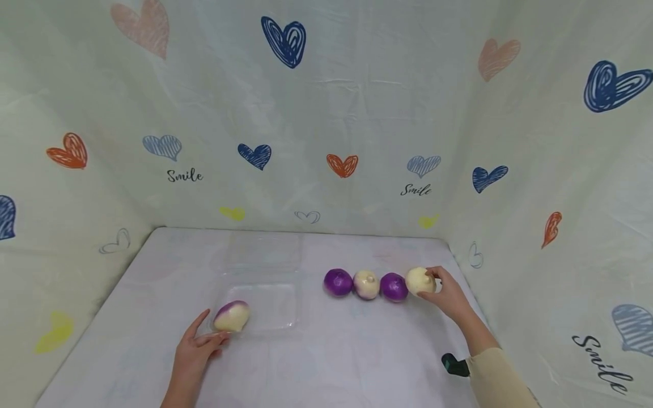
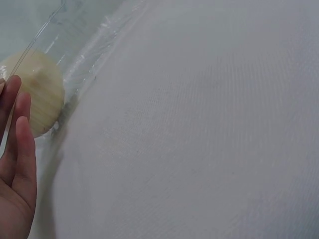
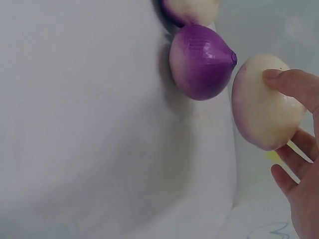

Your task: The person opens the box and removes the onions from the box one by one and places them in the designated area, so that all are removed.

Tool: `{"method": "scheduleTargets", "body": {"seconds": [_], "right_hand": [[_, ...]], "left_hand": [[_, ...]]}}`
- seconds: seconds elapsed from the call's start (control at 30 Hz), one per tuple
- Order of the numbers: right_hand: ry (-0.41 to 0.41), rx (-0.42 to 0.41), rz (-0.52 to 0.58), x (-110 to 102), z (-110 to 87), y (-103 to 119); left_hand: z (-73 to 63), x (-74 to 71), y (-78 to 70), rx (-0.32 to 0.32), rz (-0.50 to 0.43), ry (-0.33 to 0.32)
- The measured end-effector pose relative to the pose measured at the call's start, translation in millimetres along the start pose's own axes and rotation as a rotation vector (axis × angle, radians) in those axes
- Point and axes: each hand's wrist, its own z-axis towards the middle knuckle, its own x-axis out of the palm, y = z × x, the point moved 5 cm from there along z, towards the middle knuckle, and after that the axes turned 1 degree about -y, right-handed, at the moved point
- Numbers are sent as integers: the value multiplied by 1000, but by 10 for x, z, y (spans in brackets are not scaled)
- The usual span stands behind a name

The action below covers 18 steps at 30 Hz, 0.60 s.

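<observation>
My right hand (image 1: 449,292) grips a whitish turnip (image 1: 419,280), thumb on one side and fingers on the other. In the right wrist view this turnip (image 3: 264,107) shows a faint purple flank. To its left, a row holds a purple turnip (image 1: 394,287), a pale turnip (image 1: 366,285) and another purple turnip (image 1: 338,282). My left hand (image 1: 196,345) touches the front left corner of a clear plastic box (image 1: 295,309), its fingers fairly straight at the rim in the left wrist view. A white-and-purple turnip (image 1: 232,317) lies inside that corner.
The box's clear lid (image 1: 262,249) lies folded back behind it on the white-covered table (image 1: 331,362). A dark green object (image 1: 455,365) shows beside the right sleeve (image 1: 497,377). Pale curtains (image 1: 357,102) printed with hearts rise along the back and sides.
</observation>
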Motion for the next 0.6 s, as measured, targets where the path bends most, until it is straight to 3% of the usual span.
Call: {"method": "scheduleTargets", "body": {"seconds": [0.37,0.6], "right_hand": [[-24,50,18,-35,-58,-197],[-26,81,30,-46,-89,-278]], "left_hand": [[24,-145,-10,14,-8,-56],[42,-224,-20,38,-55,-17]]}}
